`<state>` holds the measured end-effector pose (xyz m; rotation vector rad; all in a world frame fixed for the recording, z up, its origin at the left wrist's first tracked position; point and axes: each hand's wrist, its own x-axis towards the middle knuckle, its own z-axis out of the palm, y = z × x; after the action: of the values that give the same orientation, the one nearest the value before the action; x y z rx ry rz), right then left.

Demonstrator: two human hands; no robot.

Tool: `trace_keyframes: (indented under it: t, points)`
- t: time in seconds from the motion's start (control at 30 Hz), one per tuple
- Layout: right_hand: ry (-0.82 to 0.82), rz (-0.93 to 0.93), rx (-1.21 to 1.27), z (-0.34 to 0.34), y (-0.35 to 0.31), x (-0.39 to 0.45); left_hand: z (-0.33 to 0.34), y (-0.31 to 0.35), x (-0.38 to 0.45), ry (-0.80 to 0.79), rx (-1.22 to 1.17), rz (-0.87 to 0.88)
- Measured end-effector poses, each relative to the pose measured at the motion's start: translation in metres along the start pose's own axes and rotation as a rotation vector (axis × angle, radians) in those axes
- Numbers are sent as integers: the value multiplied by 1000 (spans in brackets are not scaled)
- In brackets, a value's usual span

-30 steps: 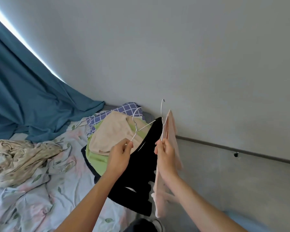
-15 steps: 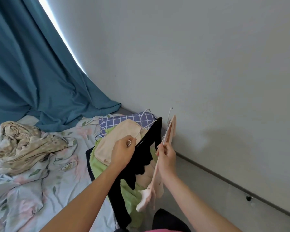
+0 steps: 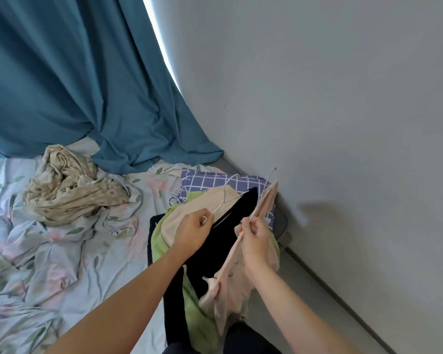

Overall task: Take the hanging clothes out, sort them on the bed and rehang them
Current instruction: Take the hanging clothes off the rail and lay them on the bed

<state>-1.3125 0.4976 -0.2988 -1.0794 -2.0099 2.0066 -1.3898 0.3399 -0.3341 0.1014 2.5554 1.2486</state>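
My left hand (image 3: 192, 232) pinches the white wire hanger (image 3: 226, 200) of a black garment (image 3: 220, 249) that hangs over the bed's right edge. My right hand (image 3: 256, 232) grips the hanger of a pale pink garment (image 3: 230, 284), held edge-on beside the black one. Under them lies a pile on the bed: a beige garment (image 3: 187, 218), a light green one (image 3: 159, 241) and a purple checked one (image 3: 215, 180), with more white hanger hooks poking out.
The bed (image 3: 62, 264) has a crumpled floral sheet and a bunched beige spotted cloth (image 3: 67, 187) at the left. A teal curtain (image 3: 74, 72) hangs behind and drapes onto the bed. A grey wall (image 3: 343, 123) runs close along the right, with a floor strip below.
The view has swung left and down, showing more curtain and bed. Both hands keep their hangers; the black and pink garments have come lower, closer over the pile.
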Motion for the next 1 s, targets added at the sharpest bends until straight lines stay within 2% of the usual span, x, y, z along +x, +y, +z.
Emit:
trace_keyframes:
  t: [0.27, 0.53, 0.67, 0.8, 0.87, 1.0]
  points:
    - [-204, 62, -166, 34, 5, 113, 12, -24, 93, -98, 149, -214]
    - [-399, 105, -281, 104, 41, 190, -12, -64, 139, -22, 194, -349]
    - [-474, 143, -280, 150, 52, 217, -25, -64, 114, 101, 184, -362]
    - [-673, 211, -379, 188, 56, 233, -34, -72, 58, 137, 221, -405]
    - [-726, 255, -433, 191, 55, 226, -36, -77, 26, 168, 229, -444]
    - [-812, 182, -451, 183, 55, 200, -37, -91, -34, 227, 223, -532]
